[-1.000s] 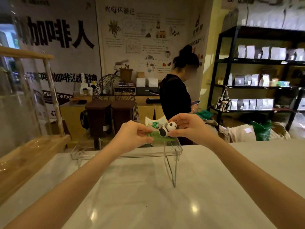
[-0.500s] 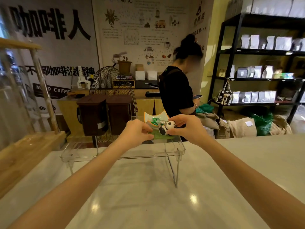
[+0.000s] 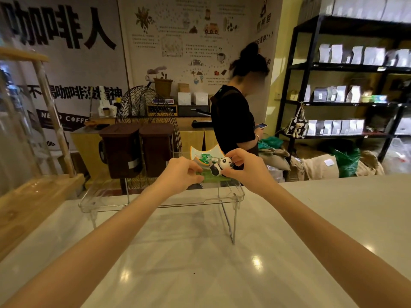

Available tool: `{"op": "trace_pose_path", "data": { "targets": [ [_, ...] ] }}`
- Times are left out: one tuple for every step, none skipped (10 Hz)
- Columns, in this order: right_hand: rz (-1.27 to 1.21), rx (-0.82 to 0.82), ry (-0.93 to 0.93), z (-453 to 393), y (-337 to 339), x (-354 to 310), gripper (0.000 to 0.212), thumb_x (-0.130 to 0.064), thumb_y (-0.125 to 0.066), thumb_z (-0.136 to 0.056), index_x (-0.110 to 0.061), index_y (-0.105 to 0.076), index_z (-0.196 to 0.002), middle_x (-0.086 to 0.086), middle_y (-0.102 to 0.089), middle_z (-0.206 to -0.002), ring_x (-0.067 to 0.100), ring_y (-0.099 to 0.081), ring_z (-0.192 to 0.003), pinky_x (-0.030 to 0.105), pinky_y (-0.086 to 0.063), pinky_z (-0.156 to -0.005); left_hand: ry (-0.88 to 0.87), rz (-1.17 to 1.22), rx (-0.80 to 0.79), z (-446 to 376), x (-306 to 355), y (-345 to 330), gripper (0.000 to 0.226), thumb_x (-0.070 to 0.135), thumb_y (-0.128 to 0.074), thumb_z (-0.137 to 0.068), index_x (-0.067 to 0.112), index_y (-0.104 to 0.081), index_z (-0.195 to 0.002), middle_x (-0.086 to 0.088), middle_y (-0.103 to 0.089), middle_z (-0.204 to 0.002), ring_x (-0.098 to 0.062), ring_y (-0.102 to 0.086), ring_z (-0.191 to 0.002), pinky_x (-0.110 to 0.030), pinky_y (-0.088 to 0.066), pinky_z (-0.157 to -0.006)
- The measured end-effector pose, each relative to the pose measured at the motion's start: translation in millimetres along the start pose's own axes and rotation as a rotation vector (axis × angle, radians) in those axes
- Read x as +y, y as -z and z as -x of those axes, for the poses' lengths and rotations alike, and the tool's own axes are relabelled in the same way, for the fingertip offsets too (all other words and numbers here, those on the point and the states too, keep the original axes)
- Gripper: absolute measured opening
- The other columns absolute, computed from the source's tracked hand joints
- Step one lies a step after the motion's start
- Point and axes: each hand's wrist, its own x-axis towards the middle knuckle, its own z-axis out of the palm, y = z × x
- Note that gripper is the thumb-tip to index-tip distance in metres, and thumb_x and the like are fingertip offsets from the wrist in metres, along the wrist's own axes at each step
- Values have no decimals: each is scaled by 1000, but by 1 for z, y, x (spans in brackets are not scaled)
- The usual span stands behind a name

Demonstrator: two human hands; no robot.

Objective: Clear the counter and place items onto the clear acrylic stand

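A clear acrylic stand [image 3: 124, 202] on thin legs stands on the white counter [image 3: 200, 258] in front of me. Over its right part I hold a small ornament: a black-and-white panda figure [image 3: 219, 166] lying on a green base with a white, orange-edged curved back piece [image 3: 205, 152]. My left hand [image 3: 181, 174] grips the ornament's left side and my right hand [image 3: 243, 166] pinches the panda end. The green base is at the level of the stand's top; whether it rests on the top I cannot tell.
A wooden and glass display case [image 3: 29, 196] stands at the counter's left. Behind the counter a person in black [image 3: 233, 121] looks at a phone. Two brown bins [image 3: 138, 150], a wire fan guard [image 3: 144, 107] and black shelves of bags [image 3: 347, 94] fill the background.
My head has tilted, so the scene sits slightly lower and closer in the frame. Both hands keep the same hold on the panda ornament over the stand's right part.
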Motion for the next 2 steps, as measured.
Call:
{"op": "trace_pose_path", "data": {
  "targets": [
    [0, -31, -23, 9, 4, -6, 48, -19, -65, -81, -14, -50, -126, 8, -58, -125, 20, -52, -111, 25, -38, -88, 10, -38, -77, 3, 3, 5, 37, 28, -61, -82, 13, -61, -116, -10, -63, -120, -21, -56, -107, -30, -46, -91],
    [-125, 25, -43, 28, 8, -8, 52, -17, -63, -82, -18, -45, -131, 3, -54, -128, 14, -47, -111, 26, -37, -91, 4, -73, -106, 7, 6, 12, 41, 32, -56, -85, 16, -55, -123, -9, -61, -123, -21, -56, -109, -29, -46, -87]
  ]
}}
